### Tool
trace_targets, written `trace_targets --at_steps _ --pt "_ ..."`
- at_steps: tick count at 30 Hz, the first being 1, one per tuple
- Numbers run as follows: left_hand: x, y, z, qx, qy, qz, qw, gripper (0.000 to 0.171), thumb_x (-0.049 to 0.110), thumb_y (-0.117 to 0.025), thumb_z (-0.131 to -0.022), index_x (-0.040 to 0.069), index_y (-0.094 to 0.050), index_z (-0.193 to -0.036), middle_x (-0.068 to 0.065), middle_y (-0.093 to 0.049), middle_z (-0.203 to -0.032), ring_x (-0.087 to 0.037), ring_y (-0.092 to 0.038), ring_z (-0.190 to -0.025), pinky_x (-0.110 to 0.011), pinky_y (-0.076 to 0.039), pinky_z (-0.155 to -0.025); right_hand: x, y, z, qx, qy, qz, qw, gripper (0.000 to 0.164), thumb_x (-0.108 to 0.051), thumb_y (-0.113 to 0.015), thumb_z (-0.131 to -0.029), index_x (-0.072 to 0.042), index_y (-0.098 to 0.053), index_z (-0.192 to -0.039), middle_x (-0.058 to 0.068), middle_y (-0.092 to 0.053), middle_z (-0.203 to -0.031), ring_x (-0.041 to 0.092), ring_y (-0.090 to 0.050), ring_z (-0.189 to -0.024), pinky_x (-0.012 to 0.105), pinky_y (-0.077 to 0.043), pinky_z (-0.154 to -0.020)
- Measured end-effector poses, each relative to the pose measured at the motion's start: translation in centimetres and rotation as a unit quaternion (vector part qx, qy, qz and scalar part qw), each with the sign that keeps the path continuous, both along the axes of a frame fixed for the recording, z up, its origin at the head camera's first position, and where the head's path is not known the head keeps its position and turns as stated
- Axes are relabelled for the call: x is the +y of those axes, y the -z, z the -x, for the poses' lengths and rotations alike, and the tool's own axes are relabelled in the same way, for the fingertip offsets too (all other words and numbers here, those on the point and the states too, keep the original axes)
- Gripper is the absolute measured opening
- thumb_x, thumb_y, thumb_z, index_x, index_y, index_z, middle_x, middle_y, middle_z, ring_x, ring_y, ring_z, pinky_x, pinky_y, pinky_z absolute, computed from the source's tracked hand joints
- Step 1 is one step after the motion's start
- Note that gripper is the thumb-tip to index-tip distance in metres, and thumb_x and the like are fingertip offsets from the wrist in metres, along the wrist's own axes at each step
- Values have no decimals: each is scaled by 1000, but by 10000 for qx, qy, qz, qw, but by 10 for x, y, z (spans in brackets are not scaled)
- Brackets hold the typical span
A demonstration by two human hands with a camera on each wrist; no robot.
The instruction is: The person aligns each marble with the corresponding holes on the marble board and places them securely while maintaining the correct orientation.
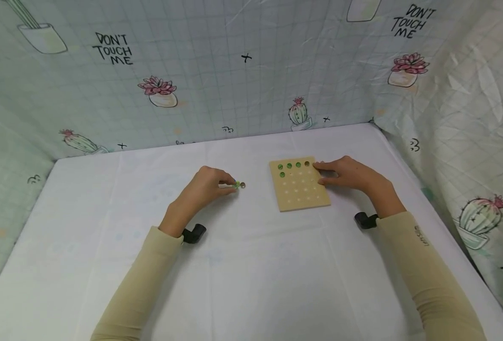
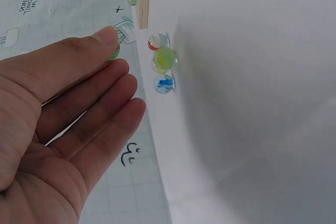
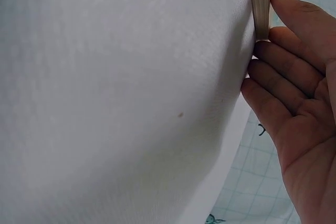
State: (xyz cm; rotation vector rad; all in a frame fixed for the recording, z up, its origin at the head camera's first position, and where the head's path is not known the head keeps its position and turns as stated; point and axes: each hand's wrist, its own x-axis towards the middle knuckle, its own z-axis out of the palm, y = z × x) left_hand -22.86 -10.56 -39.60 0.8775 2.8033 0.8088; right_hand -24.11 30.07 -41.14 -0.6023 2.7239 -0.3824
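Note:
My left hand (image 1: 206, 188) is held over the white table, left of the board. In the left wrist view its thumb and forefinger pinch a green marble (image 2: 114, 53), mostly hidden behind the thumb. Just beyond the fingertips lie a red-and-white marble (image 2: 157, 41), a yellow-green marble (image 2: 165, 57) and a blue-streaked clear marble (image 2: 164, 84). A square wooden board (image 1: 304, 201) with rows of small hollows lies to the right. Several marbles (image 1: 289, 166) fill its far row, and one green marble (image 1: 282, 174) sits in the row below. My right hand (image 1: 350, 173) grips the board's right edge, thumb on top.
The white cloth-covered table (image 1: 251, 284) reaches back to a printed curtain (image 1: 209, 61). More of that curtain hangs close along the right side (image 1: 481, 156). A black wrist camera (image 1: 195, 233) is strapped under the left wrist, another black camera (image 1: 365, 220) under the right.

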Motion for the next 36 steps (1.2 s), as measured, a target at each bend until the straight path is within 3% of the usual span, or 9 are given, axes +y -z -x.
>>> trace_targets --at_steps 12,19,30,36 --pt "12 -7 1 28 171 -347 9992 14 12 -82 -87 5 -81 -100 -6 -78 -98 -25 -72 -93 -38 -59 -84 -1 0 1 27 4 -48 10000 60 -36 -68 -99 -12 -50 -151 19 -51 -149 37 -56 -130 56 -44 -108" --pt "15 -10 4 257 267 -280 9989 17 12 -83 -86 4 -81 -100 -7 -78 -97 -26 -73 -90 -34 -59 -81 -3 -1 1 44 -23 21 10000 60 -36 -68 -99 -11 -51 -150 19 -50 -150 38 -53 -133 56 -43 -109" --pt "19 -9 5 141 214 -263 9993 17 15 -81 -88 7 -81 -103 -5 -77 -100 -26 -71 -91 -34 -58 -80 -2 -2 -1 39 -74 16 10000 60 -37 -68 -99 -10 -51 -150 20 -51 -149 38 -55 -131 56 -44 -108" --pt "20 -10 4 199 221 -345 9990 16 15 -82 -88 7 -80 -101 -4 -77 -98 -19 -70 -88 -33 -58 -80 -2 -1 1 83 -112 16 9999 59 -36 -68 -99 -11 -51 -150 19 -52 -148 36 -57 -129 55 -45 -107"
